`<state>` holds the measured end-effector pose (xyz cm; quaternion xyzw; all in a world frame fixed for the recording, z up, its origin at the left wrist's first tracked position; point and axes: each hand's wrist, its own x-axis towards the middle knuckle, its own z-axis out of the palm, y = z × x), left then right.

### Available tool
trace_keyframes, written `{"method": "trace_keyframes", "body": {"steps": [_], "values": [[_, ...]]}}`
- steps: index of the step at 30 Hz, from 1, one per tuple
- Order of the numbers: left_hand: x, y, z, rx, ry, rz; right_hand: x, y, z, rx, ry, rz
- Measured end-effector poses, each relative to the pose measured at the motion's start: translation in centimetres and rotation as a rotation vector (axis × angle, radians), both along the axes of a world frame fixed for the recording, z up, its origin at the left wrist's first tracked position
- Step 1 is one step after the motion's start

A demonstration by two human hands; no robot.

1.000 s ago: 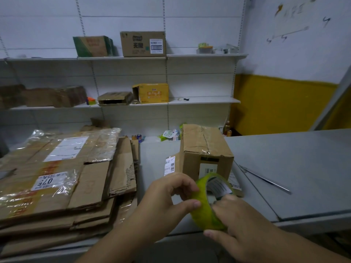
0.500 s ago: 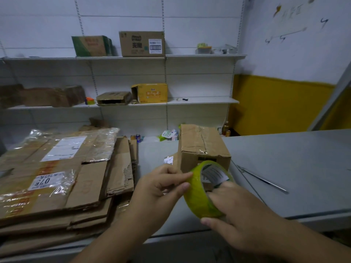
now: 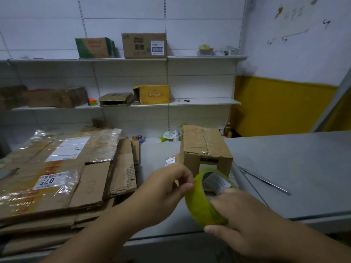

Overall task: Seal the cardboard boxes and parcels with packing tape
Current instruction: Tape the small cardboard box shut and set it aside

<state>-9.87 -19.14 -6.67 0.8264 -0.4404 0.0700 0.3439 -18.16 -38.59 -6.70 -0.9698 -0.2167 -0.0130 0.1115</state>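
While the right hand (image 3: 243,223) curls round the tape roll (image 3: 201,207) from below, the left hand (image 3: 163,188) pinches its upper edge, both above the near edge of the grey counter (image 3: 294,168). A box (image 3: 205,149) stands on the counter just behind the tape roll, with flattened cardboard (image 3: 57,177) stacked to its left. White shelves (image 3: 205,101) behind carry cartons (image 3: 144,45); the right wall (image 3: 284,107) is white over yellow.

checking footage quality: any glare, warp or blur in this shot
Head view: dim, flat light; glare on the plastic wrap at left; shelf rails lean apart, wide-lens warp; tape roll and box fairly sharp; left shelf cardboard smeared.
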Motion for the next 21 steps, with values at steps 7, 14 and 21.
{"method": "trace_keyframes", "body": {"steps": [7, 14, 21], "values": [[-0.4, -0.1, -0.6, 0.056, 0.076, -0.056, -0.5, 0.0, 0.9, -0.028, 0.037, -0.017], [-1.0, -0.5, -1.4, -0.262, 0.165, 0.002, -0.6, -0.6, 1.1, 0.049, 0.048, -0.057], [-1.1, -0.8, -1.9, -0.5, 0.393, -0.066, -1.0, 0.0, 2.2, 0.074, 0.062, -0.023]]}}
